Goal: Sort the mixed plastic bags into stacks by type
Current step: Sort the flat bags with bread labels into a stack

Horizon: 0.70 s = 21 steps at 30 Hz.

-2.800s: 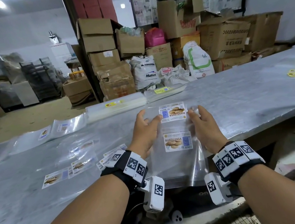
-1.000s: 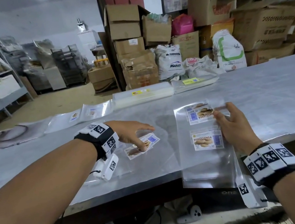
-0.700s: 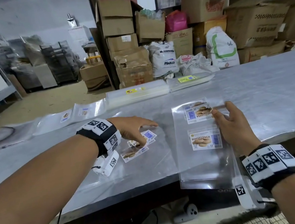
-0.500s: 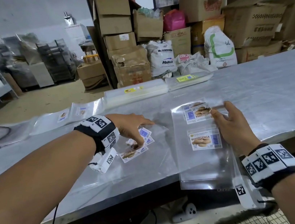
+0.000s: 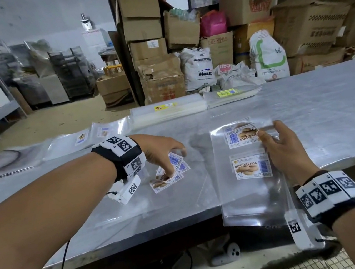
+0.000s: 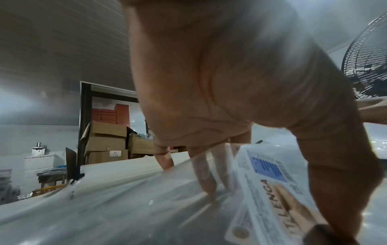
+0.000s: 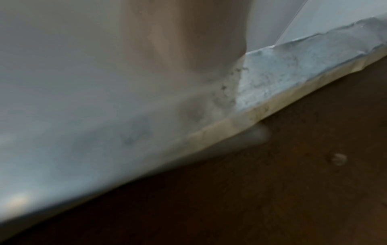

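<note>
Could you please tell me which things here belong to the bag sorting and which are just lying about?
Job in hand: clear plastic bags with Biskut Lenga labels, stacked, touched by the right hand; fanned labelled clear bags pinched by the left hand; clear-bag stacks with yellow labels at the far edge.
Lying about: brown cardboard boxes; white Marlex sack; pink plastic bag; white handheld controller.

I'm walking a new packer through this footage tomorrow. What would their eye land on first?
The printed biscuit labels stand out most: the left hand pinches a labelled bag out of a loose heap mid-table, and the right hand rests on a neat stack of bags that hangs over the near edge of the table. Behind, cardboard boxes are piled high.
</note>
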### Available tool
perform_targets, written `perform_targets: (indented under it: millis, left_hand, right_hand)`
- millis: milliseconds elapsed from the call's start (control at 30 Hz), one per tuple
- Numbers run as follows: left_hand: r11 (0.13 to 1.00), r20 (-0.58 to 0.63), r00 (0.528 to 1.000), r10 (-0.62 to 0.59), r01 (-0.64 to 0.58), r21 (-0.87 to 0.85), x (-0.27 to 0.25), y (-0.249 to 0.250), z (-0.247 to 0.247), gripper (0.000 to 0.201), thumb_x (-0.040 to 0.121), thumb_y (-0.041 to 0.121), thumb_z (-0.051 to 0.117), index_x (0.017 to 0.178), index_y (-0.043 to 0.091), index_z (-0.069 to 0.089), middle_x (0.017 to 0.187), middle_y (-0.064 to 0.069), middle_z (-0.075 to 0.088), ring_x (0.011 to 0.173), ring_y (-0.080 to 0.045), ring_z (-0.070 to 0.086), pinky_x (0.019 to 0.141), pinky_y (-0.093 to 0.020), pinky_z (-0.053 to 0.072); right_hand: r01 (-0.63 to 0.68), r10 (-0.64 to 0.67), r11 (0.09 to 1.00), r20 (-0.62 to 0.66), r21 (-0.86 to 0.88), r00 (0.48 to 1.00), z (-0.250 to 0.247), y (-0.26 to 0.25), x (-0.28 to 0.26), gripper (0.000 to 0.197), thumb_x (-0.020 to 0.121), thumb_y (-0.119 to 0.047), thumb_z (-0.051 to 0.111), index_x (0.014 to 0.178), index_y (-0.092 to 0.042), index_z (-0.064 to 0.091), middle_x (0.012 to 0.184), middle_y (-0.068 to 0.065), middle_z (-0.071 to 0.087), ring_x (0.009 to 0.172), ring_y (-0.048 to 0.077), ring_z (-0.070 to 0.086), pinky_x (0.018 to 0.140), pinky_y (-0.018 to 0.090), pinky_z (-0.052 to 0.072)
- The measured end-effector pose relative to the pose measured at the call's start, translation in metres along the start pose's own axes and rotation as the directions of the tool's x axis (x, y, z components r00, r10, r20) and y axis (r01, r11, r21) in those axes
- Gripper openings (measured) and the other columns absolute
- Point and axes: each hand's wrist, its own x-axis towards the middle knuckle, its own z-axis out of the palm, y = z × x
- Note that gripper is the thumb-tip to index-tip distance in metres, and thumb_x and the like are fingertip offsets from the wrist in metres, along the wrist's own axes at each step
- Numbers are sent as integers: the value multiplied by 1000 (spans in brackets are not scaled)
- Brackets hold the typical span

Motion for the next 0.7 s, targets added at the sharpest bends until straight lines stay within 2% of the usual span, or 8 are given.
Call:
perform_targets:
  millis: [100, 167, 267, 400, 467, 533, 633, 700]
  left_hand:
    - [1000, -1, 1000, 22, -22, 12, -3, -1, -1, 50, 80, 30, 82, 124, 37, 60, 134, 9, 50, 120, -13, 52, 101, -34, 44]
    - [999, 20, 999, 37, -37, -7, -5, -4, -1, 56, 84, 31, 81, 134, 35, 57, 145, 12, 46, 129, -10, 45, 106, -30, 37]
    - [998, 34, 999, 25, -23, -57, -10, -12, 3, 79, 87, 41, 79, 155, 34, 38, 147, 24, 48, 123, 2, 49, 103, -20, 33]
    - [1000, -24, 1000, 9, -9, 0, -16, -19, 8, 78, 80, 60, 78, 149, 42, 46, 128, 25, 63, 113, -1, 58, 110, -32, 42]
    - [999, -52, 999, 2, 1, 54, -18, -18, 8, 88, 77, 64, 79, 152, 44, 38, 134, 29, 49, 120, -1, 49, 112, -33, 38]
    - [994, -48, 999, -18, 23, 103, -14, -17, 8, 95, 73, 68, 79, 154, 43, 35, 134, 21, 42, 126, -7, 43, 112, -35, 37]
    - [995, -6, 1000, -2, 3, 95, -8, -17, 7, 88, 67, 66, 84, 144, 42, 48, 146, 16, 39, 134, -10, 41, 114, -36, 35]
    - [999, 15, 1000, -1, 0, 35, -7, -14, 5, 83, 66, 57, 90, 138, 43, 51, 148, 20, 41, 129, -8, 45, 106, -31, 38]
  right_hand:
    - [-11, 11, 1000, -8, -12, 1000, -1, 2, 1, 12, 104, -31, 56, 92, -33, 56, 93, 11, 76, 78, 37, 75, 64, 59, 61]
    - [-15, 15, 1000, -7, -13, 1000, -1, 3, 2, 10, 104, -31, 56, 95, -29, 55, 93, 10, 76, 77, 34, 75, 63, 56, 62]
    - [-14, 14, 1000, 5, -18, 1000, -1, 4, 3, 11, 105, -30, 55, 94, -30, 55, 91, 9, 77, 75, 33, 76, 61, 50, 63]
    - [-25, 26, 999, 8, -44, 1000, -2, 4, 3, 9, 105, -31, 55, 97, -27, 55, 91, 8, 76, 74, 29, 76, 59, 47, 63]
    - [-20, 21, 998, 7, -61, 1000, -2, 4, 3, 10, 105, -32, 55, 95, -28, 55, 90, 9, 76, 74, 30, 76, 57, 45, 63]
    - [-16, 17, 997, 4, -69, 1000, -2, 4, 3, 12, 105, -32, 55, 93, -30, 55, 89, 9, 75, 74, 31, 76, 56, 43, 63]
    - [-21, 22, 998, 4, -51, 1000, -1, 3, 2, 11, 105, -31, 55, 94, -28, 55, 89, 9, 76, 73, 30, 76, 56, 44, 63]
    - [-22, 23, 999, 7, -41, 1000, -2, 3, 1, 11, 105, -30, 55, 95, -27, 55, 89, 9, 76, 71, 27, 76, 52, 38, 62]
